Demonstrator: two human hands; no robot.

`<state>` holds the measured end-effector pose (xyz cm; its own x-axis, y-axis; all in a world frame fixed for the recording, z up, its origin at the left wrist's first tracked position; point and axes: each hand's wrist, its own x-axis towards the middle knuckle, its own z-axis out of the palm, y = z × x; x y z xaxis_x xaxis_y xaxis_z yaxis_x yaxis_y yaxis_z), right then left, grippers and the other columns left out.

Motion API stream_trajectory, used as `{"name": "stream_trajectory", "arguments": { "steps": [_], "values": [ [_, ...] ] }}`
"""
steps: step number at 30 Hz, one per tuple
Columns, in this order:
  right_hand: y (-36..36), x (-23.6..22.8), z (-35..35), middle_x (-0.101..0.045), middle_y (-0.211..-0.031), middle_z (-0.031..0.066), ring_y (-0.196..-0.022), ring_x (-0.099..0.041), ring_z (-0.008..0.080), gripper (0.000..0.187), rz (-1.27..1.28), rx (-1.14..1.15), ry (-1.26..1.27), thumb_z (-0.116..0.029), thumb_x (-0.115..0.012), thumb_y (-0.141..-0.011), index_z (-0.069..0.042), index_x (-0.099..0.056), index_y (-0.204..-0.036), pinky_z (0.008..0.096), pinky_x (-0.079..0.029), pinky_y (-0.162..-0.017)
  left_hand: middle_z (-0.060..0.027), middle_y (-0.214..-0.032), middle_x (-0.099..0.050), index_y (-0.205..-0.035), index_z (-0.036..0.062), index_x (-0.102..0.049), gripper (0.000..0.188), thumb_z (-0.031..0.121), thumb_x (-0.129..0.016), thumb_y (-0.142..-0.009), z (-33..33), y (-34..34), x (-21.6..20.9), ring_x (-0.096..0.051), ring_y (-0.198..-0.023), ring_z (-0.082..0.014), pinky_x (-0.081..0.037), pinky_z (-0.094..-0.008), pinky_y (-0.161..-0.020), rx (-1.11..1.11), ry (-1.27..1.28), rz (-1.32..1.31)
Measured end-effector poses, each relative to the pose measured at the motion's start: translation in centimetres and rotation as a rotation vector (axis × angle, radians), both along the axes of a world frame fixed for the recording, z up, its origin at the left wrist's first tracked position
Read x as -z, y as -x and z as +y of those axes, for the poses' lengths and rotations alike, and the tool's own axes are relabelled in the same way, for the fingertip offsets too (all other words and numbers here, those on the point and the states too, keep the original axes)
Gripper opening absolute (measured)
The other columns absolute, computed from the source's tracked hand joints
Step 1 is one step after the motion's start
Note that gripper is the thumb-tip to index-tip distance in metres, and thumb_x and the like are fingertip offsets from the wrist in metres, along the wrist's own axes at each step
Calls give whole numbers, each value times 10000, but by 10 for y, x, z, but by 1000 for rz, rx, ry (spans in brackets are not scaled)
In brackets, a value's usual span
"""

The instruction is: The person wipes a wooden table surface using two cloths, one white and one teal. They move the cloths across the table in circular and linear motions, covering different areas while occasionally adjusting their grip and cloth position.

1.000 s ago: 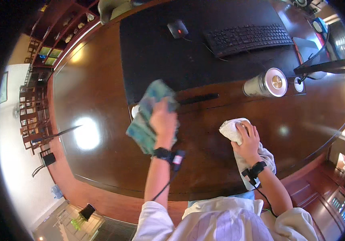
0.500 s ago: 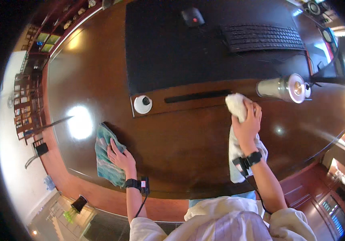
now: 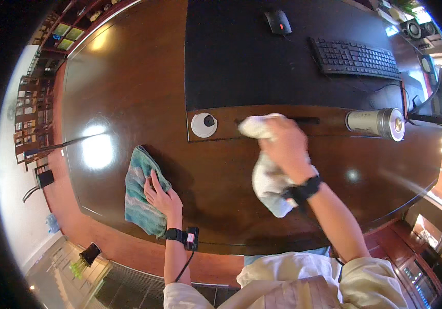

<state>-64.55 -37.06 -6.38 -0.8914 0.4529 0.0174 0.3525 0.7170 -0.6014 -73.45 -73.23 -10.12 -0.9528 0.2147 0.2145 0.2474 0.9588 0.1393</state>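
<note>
White cloth (image 3: 268,185), bunched in right hand (image 3: 289,147) fingers at the black strip (image 3: 307,120), best pressed flat; teal cloth (image 3: 141,198), lying on the surface (image 3: 226,201) under left hand (image 3: 166,202), fingers loosely spread.

1 black mouse (image 3: 277,22) lies left of 1 black keyboard (image 3: 357,58).

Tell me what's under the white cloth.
The desk shows around the white cloth, and a black strip shows right of it. The cloth and right hand hide part of that strip; anything directly underneath is covered.
</note>
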Motion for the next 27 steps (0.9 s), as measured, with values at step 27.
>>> {"name": "stream_trajectory", "arguments": {
  "steps": [27],
  "values": [
    [-87,8,52,-625,-1257,161,-1107,-606,362,527,-133,686,-258,-220,-655,-844,-89,-550,-1343,458,-506,-933,-180,-1394,-450,-1466,154,-456,677,65,-553,-802,3,-1,-1,-403,-1310,-398,-287,-525,-1106,-12,7,-6]
  ]
}}
